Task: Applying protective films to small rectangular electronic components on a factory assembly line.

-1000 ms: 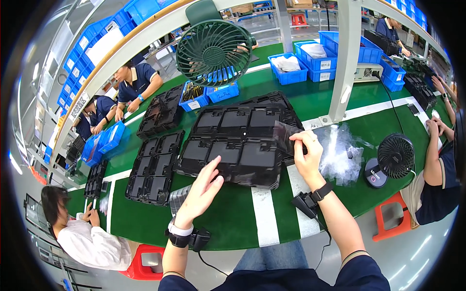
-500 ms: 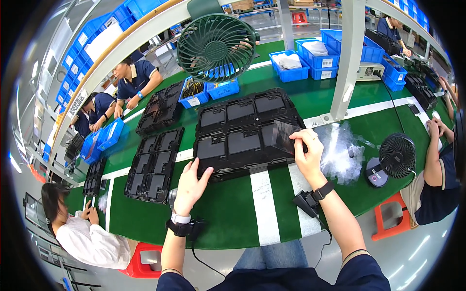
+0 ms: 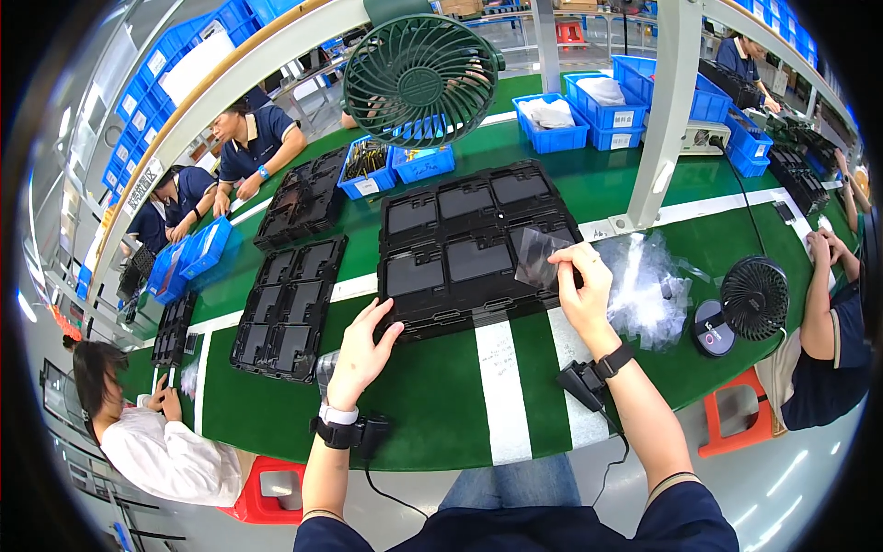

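A green surface [image 3: 423, 405], crossed by white bands [image 3: 504, 396], spreads ahead. On it lies a wide black tray [image 3: 432, 324] holding six dark panels [image 3: 480, 256] in two rows; its long axis runs left to right, the right end angled slightly away. A heap of clear film [image 3: 646, 299] lies to its right. Of the hands, the left hand [image 3: 361, 350] is empty, fingers spread, apparently touching the tray's near left corner. The right hand [image 3: 586, 290] pinches a small clear sheet [image 3: 534, 258] over the tray's near right part. The sheet's free end points left; its long axis is hard to tell. The step in hand looks like handling this sheet; the next move seems to call for a light pinch and a steady tray.
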A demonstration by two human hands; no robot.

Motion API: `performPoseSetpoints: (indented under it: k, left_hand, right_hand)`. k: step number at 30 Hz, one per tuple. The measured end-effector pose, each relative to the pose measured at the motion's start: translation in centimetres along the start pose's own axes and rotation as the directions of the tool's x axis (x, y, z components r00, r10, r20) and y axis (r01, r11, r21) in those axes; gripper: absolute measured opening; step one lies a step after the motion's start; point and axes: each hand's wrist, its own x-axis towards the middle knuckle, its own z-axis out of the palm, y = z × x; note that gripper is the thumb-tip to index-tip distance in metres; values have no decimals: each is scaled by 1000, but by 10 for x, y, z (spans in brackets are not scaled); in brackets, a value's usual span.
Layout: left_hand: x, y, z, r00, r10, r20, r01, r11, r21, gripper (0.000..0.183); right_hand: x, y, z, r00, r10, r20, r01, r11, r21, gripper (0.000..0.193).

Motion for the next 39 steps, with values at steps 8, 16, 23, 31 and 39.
performPoseSetpoints:
  k: [8, 16, 23, 31, 39]
  left_hand:
    - [-4, -2, 9, 1000, -5, 9, 5, 1000, -9, 42]
    - [9, 39, -1, 994, 102, 23, -84, 913, -400, 40]
    - [9, 52, 31, 926, 110, 360, 230, 591, -773, 61]
    - [4, 29, 48, 855, 231, 465, 219, 652, -726, 11]
    - [1, 36, 54, 946, 193, 262, 143, 478, -867, 14]
  right_hand:
    - [1, -4, 1, 1000, -7, 7, 7, 1000, -2, 10]
    - [-8, -22, 5, 958, 107, 266, -183, 943, 278, 17]
    - [-30, -42, 16, 877, 163, 452, -355, 854, 380, 36]
    - [-27, -47, 16, 851, -61, 522, -171, 908, 384, 43]
    - [-27, -60, 19, 836, -25, 547, -151, 950, 274, 15]
